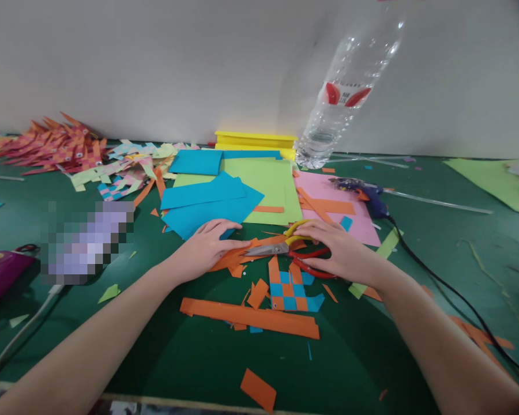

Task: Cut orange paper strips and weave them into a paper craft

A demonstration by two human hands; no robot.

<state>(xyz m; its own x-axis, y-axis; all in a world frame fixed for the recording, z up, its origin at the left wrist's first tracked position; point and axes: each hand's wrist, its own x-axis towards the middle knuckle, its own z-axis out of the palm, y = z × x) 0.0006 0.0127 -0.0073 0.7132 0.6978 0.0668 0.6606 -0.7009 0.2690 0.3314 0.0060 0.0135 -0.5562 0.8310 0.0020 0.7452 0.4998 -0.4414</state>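
Observation:
My right hand point(335, 245) is closed on a pair of scissors point(270, 250) with one yellow and one red handle. The blades point left, toward my left hand point(210, 248), and look nearly closed. My left hand holds an orange paper strip point(229, 257) on the table, its thumb lying over the paper near the blade tips. Just below the scissors lies a woven blue-and-orange paper piece point(289, 293) with a small eye on it. A long folded orange strip point(251, 318) lies nearer me, among small orange scraps.
Blue paper sheets point(211, 202) lie over green paper point(272, 190) behind my hands. At right are a glue gun point(367, 193) with a black cord and pink paper point(354, 222). A tilted water bottle point(346, 92) stands behind. Orange woven pieces point(64, 144) are piled back left; a blurred-out device point(89, 242) lies left.

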